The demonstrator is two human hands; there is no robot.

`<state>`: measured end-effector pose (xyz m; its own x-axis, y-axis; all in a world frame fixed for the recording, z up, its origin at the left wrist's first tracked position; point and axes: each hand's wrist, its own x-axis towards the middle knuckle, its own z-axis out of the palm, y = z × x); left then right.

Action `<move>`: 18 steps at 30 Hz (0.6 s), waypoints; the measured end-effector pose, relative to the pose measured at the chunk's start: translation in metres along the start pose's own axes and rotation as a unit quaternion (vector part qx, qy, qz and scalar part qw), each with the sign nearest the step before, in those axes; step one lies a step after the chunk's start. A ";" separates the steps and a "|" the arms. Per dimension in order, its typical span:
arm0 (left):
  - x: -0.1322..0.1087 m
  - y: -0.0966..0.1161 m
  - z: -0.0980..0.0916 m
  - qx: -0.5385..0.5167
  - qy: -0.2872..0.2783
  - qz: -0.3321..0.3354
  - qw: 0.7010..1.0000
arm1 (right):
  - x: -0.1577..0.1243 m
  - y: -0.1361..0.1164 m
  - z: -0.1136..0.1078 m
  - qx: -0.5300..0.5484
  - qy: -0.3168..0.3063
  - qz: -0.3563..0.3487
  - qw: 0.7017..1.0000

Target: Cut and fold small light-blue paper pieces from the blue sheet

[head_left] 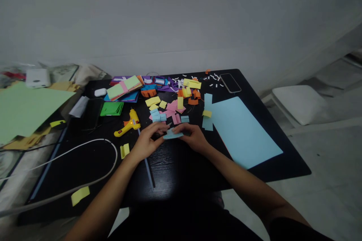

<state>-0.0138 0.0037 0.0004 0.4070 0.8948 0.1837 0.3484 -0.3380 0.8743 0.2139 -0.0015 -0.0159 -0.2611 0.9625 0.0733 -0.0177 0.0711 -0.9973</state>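
Observation:
A small piece of light blue paper (172,134) is held between my two hands above the black table. My left hand (149,138) is closed on its left end; a dark, thin item with a pointed tip shows by those fingers, too blurred to name. My right hand (194,137) pinches the paper's right side between thumb and fingers. Just beyond my hands lie folded light blue pieces (157,115) and pink paper pieces (173,109). A yellow glue gun (128,123) rests left of my left hand.
A large light blue sheet (245,131) covers the table's right side, with a phone (230,83) behind it. A white cable (113,147) loops at left. Paper stacks (126,87), green paper (112,109) and scraps lie toward the wall. A white stool (296,103) stands at right.

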 end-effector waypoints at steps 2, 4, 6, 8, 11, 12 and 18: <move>0.001 0.003 -0.001 0.033 0.038 0.030 0.998 | 0.000 -0.001 -0.001 -0.030 0.028 -0.033 0.999; 0.002 0.004 0.000 0.019 0.064 0.015 0.998 | 0.000 -0.001 -0.001 -0.042 0.045 -0.037 0.997; 0.001 0.004 0.002 -0.055 0.062 -0.029 0.996 | 0.000 -0.003 0.000 -0.024 0.031 -0.014 0.999; 0.000 0.004 0.005 -0.137 0.048 -0.068 0.987 | -0.001 -0.004 0.002 0.023 0.006 0.027 0.999; 0.000 0.002 0.010 -0.177 0.038 -0.096 0.979 | -0.003 -0.003 0.005 0.106 -0.020 0.090 0.990; 0.001 0.002 0.012 -0.173 0.038 -0.100 0.979 | -0.003 -0.002 0.006 0.112 -0.024 0.102 0.988; 0.002 -0.003 0.012 -0.126 0.015 -0.098 0.987 | -0.005 0.007 0.009 0.051 -0.063 0.096 0.992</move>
<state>-0.0038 0.0026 -0.0079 0.3272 0.9449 0.0104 0.1944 -0.0781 0.9778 0.2065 -0.0082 -0.0229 -0.3879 0.9148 -0.1124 -0.0515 -0.1433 -0.9883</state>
